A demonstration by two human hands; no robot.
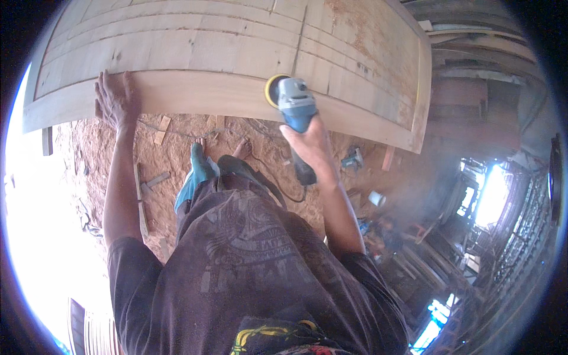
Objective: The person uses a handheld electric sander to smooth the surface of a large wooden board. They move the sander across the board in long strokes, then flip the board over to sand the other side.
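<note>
A large pale wooden door panel (201, 59) with grooves and inset sections spans the far side. My right hand (312, 147) is wrapped round the blue and grey body of an angle grinder (297, 106). Its round yellow-edged disc (274, 90) meets the smooth near rail of the panel, right of the middle. The grinder's dark rear end and cord hang below my hand. On the left, my left hand (117, 99) lies on the same rail near its edge, fingers spread and holding nothing.
Sawdust covers the brown ground (163, 142), where wood offcuts (161, 130) and cords lie around my bare feet. A blue power tool (352, 158) and a white cup-like container (376, 198) sit to the right. Stacked boards (473, 35) stand at the far right, beside hazy dust.
</note>
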